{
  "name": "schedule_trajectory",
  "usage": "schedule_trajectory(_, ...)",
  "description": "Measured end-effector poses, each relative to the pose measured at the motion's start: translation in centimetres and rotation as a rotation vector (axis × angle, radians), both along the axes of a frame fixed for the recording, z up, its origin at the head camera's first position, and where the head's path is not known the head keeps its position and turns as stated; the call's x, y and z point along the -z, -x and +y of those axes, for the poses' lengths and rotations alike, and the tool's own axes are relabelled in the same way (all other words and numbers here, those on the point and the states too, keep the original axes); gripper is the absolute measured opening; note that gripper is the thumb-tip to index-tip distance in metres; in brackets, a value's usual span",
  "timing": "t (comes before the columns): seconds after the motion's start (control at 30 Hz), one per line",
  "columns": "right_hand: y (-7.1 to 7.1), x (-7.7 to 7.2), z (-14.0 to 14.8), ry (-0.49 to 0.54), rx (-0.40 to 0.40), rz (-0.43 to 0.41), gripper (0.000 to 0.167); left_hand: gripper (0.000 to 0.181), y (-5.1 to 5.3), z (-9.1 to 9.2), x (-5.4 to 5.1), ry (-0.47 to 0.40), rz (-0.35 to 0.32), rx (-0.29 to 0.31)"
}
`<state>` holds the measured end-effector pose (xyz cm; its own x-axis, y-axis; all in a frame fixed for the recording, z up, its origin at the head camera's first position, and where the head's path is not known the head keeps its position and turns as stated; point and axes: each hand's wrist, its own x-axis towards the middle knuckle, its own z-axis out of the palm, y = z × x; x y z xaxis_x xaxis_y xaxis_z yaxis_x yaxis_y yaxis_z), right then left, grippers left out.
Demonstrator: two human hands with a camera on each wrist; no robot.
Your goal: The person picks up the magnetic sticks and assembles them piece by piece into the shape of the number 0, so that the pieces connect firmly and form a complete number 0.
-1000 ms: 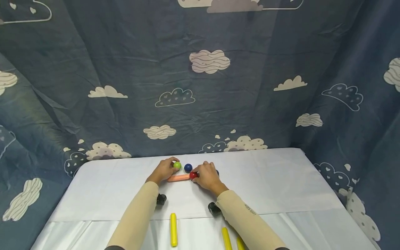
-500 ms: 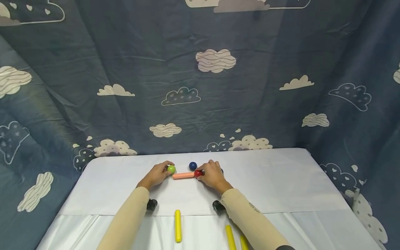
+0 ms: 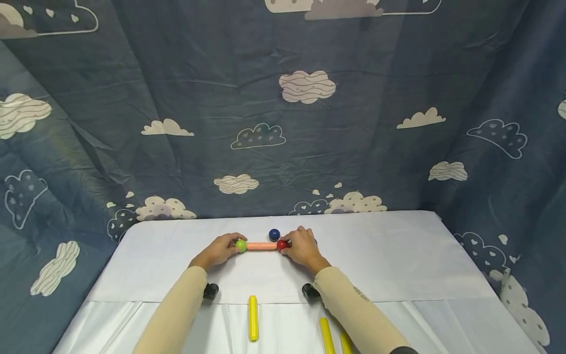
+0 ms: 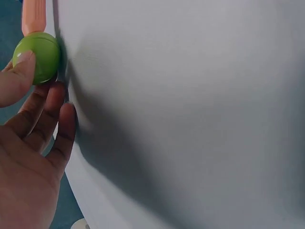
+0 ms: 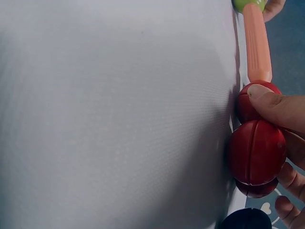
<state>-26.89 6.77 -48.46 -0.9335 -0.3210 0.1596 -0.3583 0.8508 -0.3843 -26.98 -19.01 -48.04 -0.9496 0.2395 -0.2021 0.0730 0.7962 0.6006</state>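
An orange rod (image 3: 261,246) lies between a green ball (image 3: 240,246) and a red ball (image 3: 282,245), meeting both at its ends. My left hand (image 3: 219,250) pinches the green ball; in the left wrist view the thumb lies across that ball (image 4: 44,57). With thumb and fingers, my right hand (image 3: 303,248) grips the red ball beside the rod (image 5: 257,47). In the right wrist view a larger-looking red ball (image 5: 257,152) sits close against the gripped one, with another red ball (image 5: 257,188) partly hidden behind it.
A dark blue ball (image 3: 274,234) sits just behind the rod; another dark blue ball (image 5: 248,220) is near my right hand. Yellow rods (image 3: 253,318) lie toward the front of the white-covered table (image 3: 389,260). A cloud-patterned curtain (image 3: 199,98) surrounds the back and sides.
My left hand has moved left and toward me with the green ball, from behind the rod to its left end. The rod now lies straighter. My right hand keeps gripping the red ball.
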Motion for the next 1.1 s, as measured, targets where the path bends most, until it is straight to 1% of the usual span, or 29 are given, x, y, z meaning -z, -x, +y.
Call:
schedule_trajectory(0.17, 0.02, 0.15, 0.00, -0.005, 0.006, -0.003, 0.033, 0.035, -0.12, 0.18, 0.18, -0.051, -0.034, -0.032)
schedule_trajectory(0.27, 0.00, 0.24, 0.01, -0.004, 0.006, -0.003, 0.033, 0.033, -0.16, 0.32, 0.51, -0.077, -0.006, -0.051)
schedule_trajectory(0.4, 0.01, 0.27, -0.04, 0.005, 0.004, -0.003, 0.033, 0.032, -0.29, 0.50, 0.76, -0.076, 0.055, -0.083)
schedule_trajectory(0.53, 0.02, 0.22, -0.08, 0.008, 0.008, 0.005, 0.033, 0.032, -0.36, 0.55, 0.67, -0.105, 0.073, -0.108)
schedule_trajectory(0.67, 0.04, 0.18, -0.07, 0.003, 0.010, 0.009, 0.032, 0.029, -0.33, 0.49, 0.65, -0.127, 0.067, -0.109)
schedule_trajectory(0.8, 0.08, 0.16, -0.02, 0.005, 0.007, -0.002, 0.033, 0.029, -0.32, 0.42, 0.76, -0.128, 0.061, -0.110)
schedule_trajectory(0.87, 0.11, 0.15, 0.01, 0.009, 0.006, -0.009, 0.033, 0.031, -0.31, 0.38, 0.73, -0.130, 0.053, -0.112)
schedule_trajectory(1.0, 0.17, -0.03, 0.06, 0.015, 0.003, -0.022, 0.033, 0.038, -0.33, 0.25, 0.33, -0.142, 0.042, -0.113)
schedule_trajectory(1.1, 0.08, 0.07, 0.06, 0.008, 0.002, -0.021, 0.032, 0.042, -0.56, -0.05, 0.23, -0.151, 0.032, -0.126)
